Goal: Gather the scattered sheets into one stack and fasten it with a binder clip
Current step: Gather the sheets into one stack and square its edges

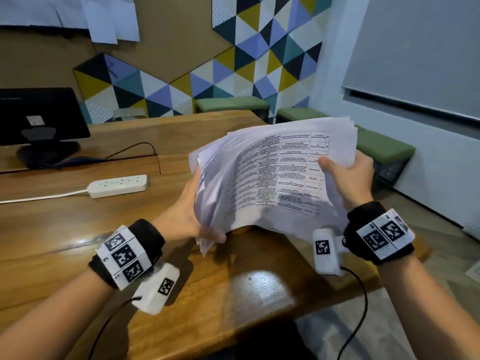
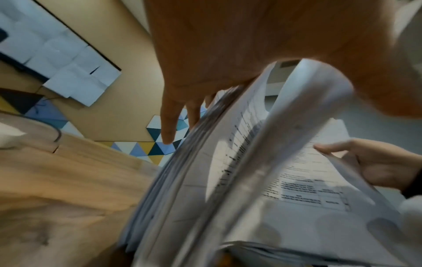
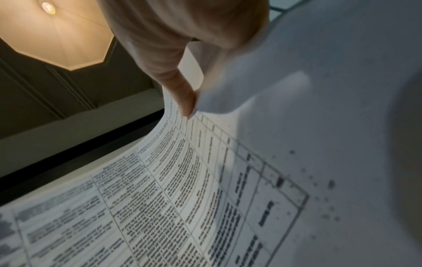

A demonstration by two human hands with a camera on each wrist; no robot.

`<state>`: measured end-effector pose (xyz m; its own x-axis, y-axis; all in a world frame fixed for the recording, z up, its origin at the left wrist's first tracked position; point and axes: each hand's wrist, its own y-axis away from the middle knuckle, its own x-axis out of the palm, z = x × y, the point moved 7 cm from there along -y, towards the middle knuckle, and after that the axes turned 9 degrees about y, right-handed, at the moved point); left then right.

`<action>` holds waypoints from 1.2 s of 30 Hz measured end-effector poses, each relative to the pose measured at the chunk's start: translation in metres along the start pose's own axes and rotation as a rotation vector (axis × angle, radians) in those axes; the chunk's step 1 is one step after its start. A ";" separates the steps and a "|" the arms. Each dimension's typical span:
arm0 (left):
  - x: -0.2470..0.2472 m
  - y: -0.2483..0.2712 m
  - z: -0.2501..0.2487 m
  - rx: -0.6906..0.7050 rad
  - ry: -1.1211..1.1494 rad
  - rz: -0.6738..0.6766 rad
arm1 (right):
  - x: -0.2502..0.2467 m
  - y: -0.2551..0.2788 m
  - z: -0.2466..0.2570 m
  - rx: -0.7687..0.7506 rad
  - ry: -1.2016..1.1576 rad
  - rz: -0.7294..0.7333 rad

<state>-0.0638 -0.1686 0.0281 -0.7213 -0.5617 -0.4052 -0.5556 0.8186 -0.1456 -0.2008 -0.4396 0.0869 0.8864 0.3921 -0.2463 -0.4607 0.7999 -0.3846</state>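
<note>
Head view: at centre frame, a stack of printed sheets (image 1: 272,175) is held in the air above the wooden table (image 1: 78,229), sagging between both hands. The left hand (image 1: 189,211) grasps the stack's lower-left edge, thumb on top; the right hand (image 1: 348,172) grasps the right edge, thumb pressed on the printed table. A white power strip (image 1: 118,185) lies at centre left, a dark monitor (image 1: 39,118) at upper left. Left wrist view: sheet edges are fanned and uneven. No binder clip is visible.
</note>
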 end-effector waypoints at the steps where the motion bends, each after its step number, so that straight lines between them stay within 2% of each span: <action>1: -0.005 0.000 0.001 0.004 0.057 -0.045 | 0.000 0.000 0.001 -0.005 -0.019 0.012; 2: -0.013 -0.001 0.003 0.004 0.112 -0.129 | 0.000 0.001 0.002 -0.014 -0.057 0.037; 5: -0.050 0.001 0.008 0.042 0.269 -0.538 | 0.003 0.006 0.006 -0.048 -0.242 0.173; 6: -0.060 0.001 0.011 0.043 0.310 -0.629 | 0.002 0.006 0.004 -0.052 -0.314 0.205; 8: -0.074 -0.004 0.015 0.032 0.394 -0.694 | 0.000 0.008 0.005 -0.052 -0.395 0.252; 11: -0.087 -0.017 0.022 -0.004 0.443 -0.648 | -0.004 0.010 0.005 -0.070 -0.434 0.297; 14: -0.080 -0.031 0.017 -0.017 0.473 -0.439 | -0.006 0.011 0.002 -0.075 -0.406 0.288; 15: -0.076 -0.034 0.014 0.000 0.492 -0.410 | -0.007 0.011 0.000 -0.072 -0.409 0.269; 17: -0.077 -0.034 0.002 0.028 0.500 -0.510 | -0.009 0.010 -0.002 -0.070 -0.412 0.213; 20: -0.083 -0.030 -0.019 0.117 0.390 -0.687 | -0.012 0.009 -0.005 -0.053 -0.442 0.136; 25: -0.073 -0.019 -0.044 0.263 0.215 -0.786 | -0.009 0.012 -0.021 -0.025 -0.465 0.093; 29: -0.062 -0.017 -0.015 0.138 0.206 -0.725 | 0.008 0.023 -0.049 0.008 -0.329 0.206; 33: -0.060 -0.030 0.017 -0.077 0.377 -0.546 | 0.012 0.020 -0.057 0.069 -0.295 0.306; 36: -0.058 -0.041 0.017 -0.131 0.350 -0.450 | 0.016 0.015 -0.056 0.080 -0.283 0.342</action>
<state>0.0078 -0.1673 0.0422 -0.4838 -0.8752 -0.0039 -0.8694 0.4812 -0.1122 -0.1963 -0.4466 0.0277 0.6668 0.7398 -0.0895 -0.7339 0.6312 -0.2510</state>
